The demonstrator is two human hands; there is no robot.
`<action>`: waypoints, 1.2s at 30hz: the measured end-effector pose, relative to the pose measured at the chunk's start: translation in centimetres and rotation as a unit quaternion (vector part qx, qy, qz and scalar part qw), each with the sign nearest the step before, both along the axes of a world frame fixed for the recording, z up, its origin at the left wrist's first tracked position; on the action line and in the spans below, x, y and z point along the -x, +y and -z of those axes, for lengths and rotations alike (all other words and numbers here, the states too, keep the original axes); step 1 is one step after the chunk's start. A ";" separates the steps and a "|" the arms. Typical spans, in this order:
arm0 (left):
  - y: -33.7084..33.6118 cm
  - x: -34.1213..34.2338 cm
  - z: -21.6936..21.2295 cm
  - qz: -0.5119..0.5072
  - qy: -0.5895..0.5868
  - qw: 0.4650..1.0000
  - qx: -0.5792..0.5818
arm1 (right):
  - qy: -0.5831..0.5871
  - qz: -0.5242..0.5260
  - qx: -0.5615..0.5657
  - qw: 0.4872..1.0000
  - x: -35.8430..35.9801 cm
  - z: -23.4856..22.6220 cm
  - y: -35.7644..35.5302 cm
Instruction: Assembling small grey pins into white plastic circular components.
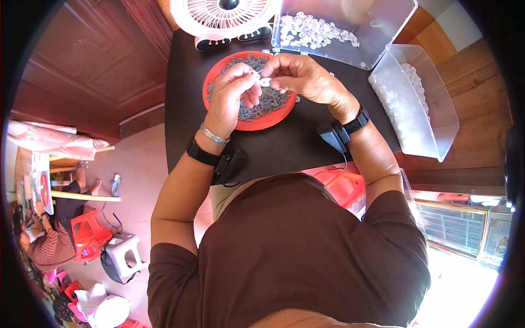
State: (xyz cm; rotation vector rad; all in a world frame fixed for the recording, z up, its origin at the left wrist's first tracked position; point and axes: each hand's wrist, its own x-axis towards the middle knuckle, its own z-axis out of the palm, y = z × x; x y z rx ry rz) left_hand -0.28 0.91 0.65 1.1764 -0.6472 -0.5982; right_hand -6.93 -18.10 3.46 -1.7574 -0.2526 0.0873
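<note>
Over a red bowl [249, 126] my two hands are raised close together with fingertips almost touching. My right hand [309, 79] is closed in a pinch on a small white plastic piece [266, 82] that looks like a round clip. Thumb and forefinger of my left hand [231, 95] are pinched beside it; a bit of white shows at their tips, too small to name. Many thin grey pieces [254, 112], like wall plugs or nails, fill the bowl below. A few small white pieces [267, 52] lie on the dark table past the bowl's rim.
A white fan [227, 19] stands behind the bowl. At the far right, a clear bin [350, 57] holds loose white pieces [311, 30]. Another clear bin [432, 126] with white pieces sits at the table's right edge [391, 128]. Leftward, a person [52, 246] sits near red and white stools.
</note>
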 end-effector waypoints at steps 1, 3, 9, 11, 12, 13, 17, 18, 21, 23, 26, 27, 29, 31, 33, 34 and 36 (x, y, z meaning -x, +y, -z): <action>0.0 0.0 -0.1 0.001 0.001 1.000 0.012 | -0.001 -0.004 -0.002 1.000 -0.3 0.2 0.3; 0.2 -0.3 0.0 -0.005 0.003 1.000 0.020 | -0.009 -0.011 -0.007 1.000 -0.7 0.3 0.6; 0.1 -0.5 0.1 -0.026 0.030 0.998 0.050 | -0.021 -0.001 -0.023 1.000 -0.7 0.9 1.1; 0.1 -0.5 0.3 -0.021 0.030 0.998 0.056 | -0.038 0.006 -0.028 0.999 -0.6 1.1 1.3; 0.0 -0.5 0.3 -0.030 0.036 0.997 0.065 | -0.040 0.006 -0.029 0.999 -0.6 1.5 1.5; -0.1 -0.5 0.4 -0.040 0.043 0.995 0.075 | -0.077 0.048 -0.045 0.995 -0.7 2.0 1.8; -0.1 -0.3 0.6 -0.032 0.055 0.996 0.055 | -0.123 0.132 -0.029 0.983 -0.5 2.8 2.6; -0.2 -0.3 0.6 -0.037 0.058 0.996 0.062 | -0.135 0.139 -0.028 0.981 -0.5 3.0 2.8; -0.2 -0.3 0.8 -0.043 0.061 0.995 0.071 | -0.133 0.117 -0.068 0.982 -0.2 3.0 2.8; -0.3 -0.4 0.8 -0.043 0.061 0.995 0.072 | -0.135 0.089 -0.091 0.983 -0.2 2.8 2.7; -0.2 -0.4 1.0 -0.029 0.063 0.996 0.061 | -0.058 0.061 -0.194 0.977 -0.3 3.3 2.6; -0.3 -0.6 1.2 -0.029 0.051 0.996 0.060 | -0.057 0.062 -0.195 0.977 -0.5 3.6 2.5; -0.5 -0.5 1.4 -0.028 0.040 0.997 0.058 | -0.047 0.068 -0.182 0.980 -0.7 3.9 2.4; -0.7 -0.3 1.3 -0.058 0.053 0.995 0.056 | -0.054 0.064 -0.162 0.983 -0.1 2.9 3.0; -0.8 -0.2 1.2 -0.067 0.045 0.996 0.044 | -0.062 0.062 -0.141 0.986 0.1 2.6 3.3; -0.9 -0.2 1.1 -0.076 0.037 0.996 0.032 | -0.063 0.079 -0.126 0.987 0.1 2.6 3.2; -0.9 -0.2 1.2 -0.081 0.035 0.996 0.030 | -0.064 0.097 -0.111 0.987 -0.1 3.0 2.9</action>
